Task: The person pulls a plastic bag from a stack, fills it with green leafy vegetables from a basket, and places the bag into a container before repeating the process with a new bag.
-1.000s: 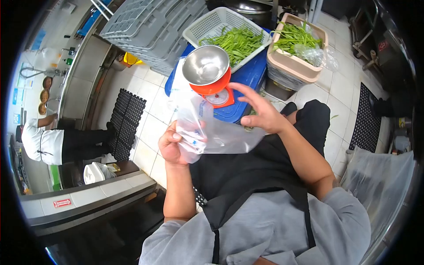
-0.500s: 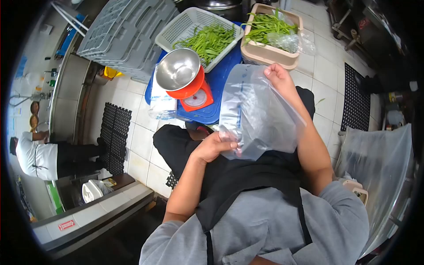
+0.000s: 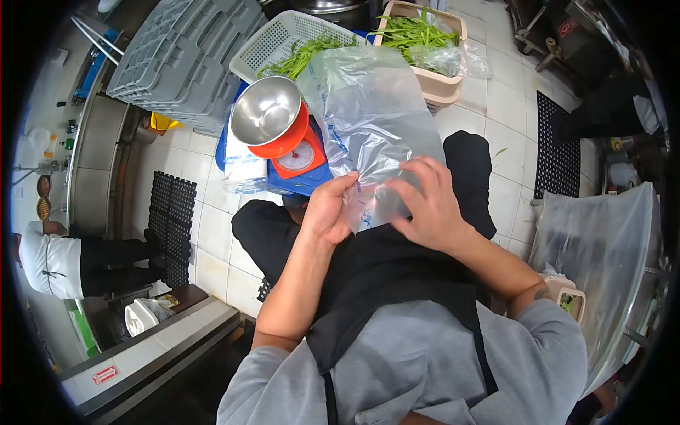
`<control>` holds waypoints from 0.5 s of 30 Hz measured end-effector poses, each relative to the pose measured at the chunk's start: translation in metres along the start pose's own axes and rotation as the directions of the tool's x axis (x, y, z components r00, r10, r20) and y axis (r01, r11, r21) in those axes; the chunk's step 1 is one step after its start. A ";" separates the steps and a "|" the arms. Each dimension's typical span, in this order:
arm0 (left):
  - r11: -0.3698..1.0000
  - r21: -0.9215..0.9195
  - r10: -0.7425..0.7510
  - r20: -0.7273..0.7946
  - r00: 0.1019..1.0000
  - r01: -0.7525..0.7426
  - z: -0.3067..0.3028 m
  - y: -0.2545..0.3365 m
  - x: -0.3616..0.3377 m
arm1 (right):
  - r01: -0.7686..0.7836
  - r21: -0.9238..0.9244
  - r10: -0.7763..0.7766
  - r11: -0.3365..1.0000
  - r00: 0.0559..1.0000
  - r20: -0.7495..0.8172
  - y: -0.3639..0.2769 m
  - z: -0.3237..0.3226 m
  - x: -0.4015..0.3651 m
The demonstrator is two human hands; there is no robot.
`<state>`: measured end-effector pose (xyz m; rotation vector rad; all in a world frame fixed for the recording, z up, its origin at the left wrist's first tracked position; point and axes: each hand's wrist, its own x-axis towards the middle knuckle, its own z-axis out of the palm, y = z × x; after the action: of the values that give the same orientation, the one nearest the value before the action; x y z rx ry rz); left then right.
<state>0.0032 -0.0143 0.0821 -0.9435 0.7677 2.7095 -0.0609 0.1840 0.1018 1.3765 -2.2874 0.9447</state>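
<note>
A clear plastic bag (image 3: 372,106) with blue print stretches away from my lap, its far end overlapping the vegetable baskets in this view. My left hand (image 3: 329,210) pinches the bag's near left edge between thumb and fingers. At the near right part of the bag is my right hand (image 3: 433,209), fingers curved and spread apart, fingertips right at the film. Left of the bag stands an orange kitchen scale (image 3: 296,157) with a steel bowl (image 3: 266,111) on top. A pack of folded plastic bags (image 3: 244,164) lies beside the scale.
Behind the bag, a white perforated basket (image 3: 248,60) holds leafy greens (image 3: 301,60). A beige bin (image 3: 440,86) holds more greens (image 3: 414,35) and crumpled plastic. Grey crates (image 3: 177,64) are stacked at the left. Another person (image 3: 53,258) stands at a counter far left.
My right hand has let go of the bag's far right edge and come back to its near end. The bag now lies stretched out forward, over part of the baskets.
</note>
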 end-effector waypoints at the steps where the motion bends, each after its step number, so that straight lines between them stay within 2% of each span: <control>1: 1.000 -0.016 -0.013 -0.011 1.000 0.013 0.001 -0.001 0.000 | -0.036 -0.024 0.036 0.999 0.999 -0.018 0.004 0.008 -0.004; 3: 0.998 -0.052 -0.034 -0.035 0.999 0.032 0.001 -0.003 0.000 | -0.048 0.079 0.048 0.996 0.999 0.004 0.013 0.013 -0.011; 5: 0.998 -0.062 -0.005 0.020 1.000 0.006 -0.003 0.001 -0.005 | -0.051 0.161 0.049 0.986 0.999 0.016 0.013 0.013 -0.012; 6: 0.998 -0.067 0.010 0.051 0.999 -0.007 -0.002 0.002 -0.007 | -0.127 0.222 0.112 0.967 0.990 0.080 0.012 0.013 -0.012; 7: 0.995 -0.096 0.039 -0.008 0.999 -0.040 0.005 0.002 -0.008 | -0.205 0.275 0.169 0.939 0.975 0.147 0.011 0.012 -0.012; 10: 0.982 -0.146 0.153 0.253 0.955 -0.118 0.009 0.005 -0.010 | -0.441 0.393 0.308 0.807 0.882 0.357 0.010 0.012 -0.013; 11: 0.970 -0.161 0.225 0.322 0.920 -0.181 0.005 0.002 -0.006 | -0.518 0.417 0.339 0.747 0.836 0.430 0.010 0.013 -0.014; 12: 0.941 -0.044 0.336 0.247 0.909 -0.336 0.011 -0.001 -0.009 | -0.593 0.433 0.364 0.679 0.784 0.502 0.009 0.015 -0.015; 14: 0.787 0.222 0.558 0.140 0.818 -0.576 0.026 -0.010 -0.017 | -0.668 0.632 0.416 0.392 0.742 0.526 0.018 0.036 -0.023; 15: 0.724 0.326 0.595 0.149 0.790 -0.607 0.018 -0.015 -0.016 | -0.671 0.705 0.436 0.228 0.718 0.543 0.017 0.041 -0.018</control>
<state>0.0113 0.0083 0.0982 -0.6271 1.7629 2.8971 -0.0637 0.1737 0.0546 0.8271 -2.5983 2.6816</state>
